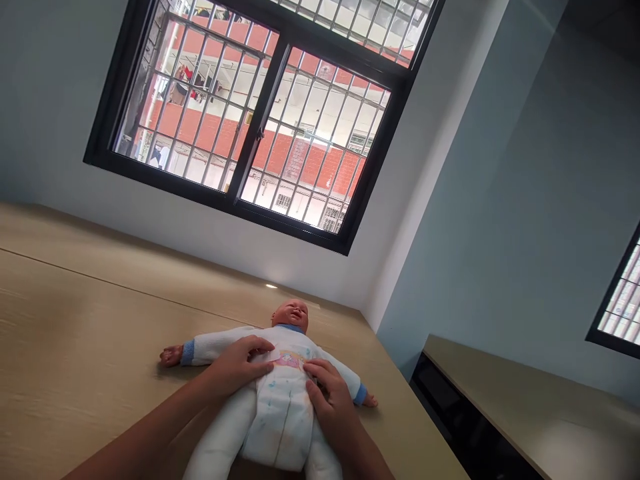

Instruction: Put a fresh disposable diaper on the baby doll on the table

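A baby doll [291,315] lies on its back on the wooden table [90,320], head toward the window and arms spread wide. It wears a white long-sleeved top with blue collar and cuffs, white leggings and a white diaper [283,420] with a coloured waistband. My left hand [243,363] rests on the left side of the waistband, fingers apart. On the right side of the waistband lies my right hand [327,393], its fingers also apart and touching the diaper's edge. Neither hand grips anything that I can see.
Behind the table, a barred window [240,200] with a black frame is set in the wall. A second table [525,387] with a dark side stands at the right, beyond a gap. Another window [620,300] shows at the far right.
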`<state>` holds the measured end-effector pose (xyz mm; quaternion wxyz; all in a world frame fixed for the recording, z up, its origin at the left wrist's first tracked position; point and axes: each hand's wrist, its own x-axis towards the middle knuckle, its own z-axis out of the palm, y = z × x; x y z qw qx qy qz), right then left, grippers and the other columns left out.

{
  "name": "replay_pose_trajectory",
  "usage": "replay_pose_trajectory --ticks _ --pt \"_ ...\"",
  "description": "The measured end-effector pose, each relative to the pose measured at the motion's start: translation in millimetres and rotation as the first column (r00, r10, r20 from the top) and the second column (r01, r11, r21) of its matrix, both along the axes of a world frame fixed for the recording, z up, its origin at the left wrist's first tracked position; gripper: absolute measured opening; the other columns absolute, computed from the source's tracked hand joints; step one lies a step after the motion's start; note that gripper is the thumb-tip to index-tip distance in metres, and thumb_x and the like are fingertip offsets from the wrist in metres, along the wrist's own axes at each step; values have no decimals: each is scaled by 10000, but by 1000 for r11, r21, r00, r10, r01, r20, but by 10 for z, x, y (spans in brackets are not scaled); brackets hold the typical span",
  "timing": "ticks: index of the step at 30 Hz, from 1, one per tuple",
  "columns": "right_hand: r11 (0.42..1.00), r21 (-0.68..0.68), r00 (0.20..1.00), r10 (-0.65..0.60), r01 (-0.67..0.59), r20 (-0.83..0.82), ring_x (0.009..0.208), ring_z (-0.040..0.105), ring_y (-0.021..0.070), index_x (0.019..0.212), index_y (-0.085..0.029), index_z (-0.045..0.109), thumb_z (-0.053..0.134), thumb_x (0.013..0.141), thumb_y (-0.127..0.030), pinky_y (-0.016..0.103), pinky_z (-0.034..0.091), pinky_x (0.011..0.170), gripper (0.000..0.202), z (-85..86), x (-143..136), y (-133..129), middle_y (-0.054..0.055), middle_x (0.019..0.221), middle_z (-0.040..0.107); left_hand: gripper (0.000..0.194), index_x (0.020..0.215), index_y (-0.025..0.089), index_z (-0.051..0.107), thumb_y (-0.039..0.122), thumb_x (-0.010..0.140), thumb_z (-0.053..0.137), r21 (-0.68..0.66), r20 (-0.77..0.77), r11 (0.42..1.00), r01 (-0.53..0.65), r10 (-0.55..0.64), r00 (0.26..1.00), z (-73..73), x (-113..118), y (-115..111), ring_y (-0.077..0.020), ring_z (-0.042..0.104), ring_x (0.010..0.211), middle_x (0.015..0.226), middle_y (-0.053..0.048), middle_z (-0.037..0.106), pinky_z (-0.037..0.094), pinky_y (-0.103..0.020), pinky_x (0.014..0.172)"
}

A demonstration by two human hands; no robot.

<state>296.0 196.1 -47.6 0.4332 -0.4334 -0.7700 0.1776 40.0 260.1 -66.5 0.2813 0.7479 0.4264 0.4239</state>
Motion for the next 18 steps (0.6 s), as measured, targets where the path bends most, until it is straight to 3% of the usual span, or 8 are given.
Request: replay_pose_trajectory --ticks 10,13,18 --pt "999 -14 999 29 -28 21 1199 579 250 1135 -190 722 549 907 -263 412 427 1091 295 43 -6 -17 120 1245 646 362 1057 236 757 508 838 661 59 -95 991 121 -115 989 124 -24 -73 -203 594 907 1019 -37 648 457 -296 805" --pt "1000 -10 1000 26 -26 12 1187 589 251 1119 -191 729 556 903 -252 420 433 1087 284 54 -13 -26 116 1230 656 312 965 227 776 483 875 622 130 -180 983 130 -105 978 210 -14 -162 -209 586 915 970 -44 638 453 -302 836" --pt "1000 -3 1000 17 -17 16 1236 565 261 1170 -209 725 556 918 -273 449 409 1122 311 28 -14 -27 110 1297 644 310 1006 289 791 413 972 509 207 -269 965 159 -100 958 323 0 -306 -220 579 1005 1065 -46 684 440 -315 900"
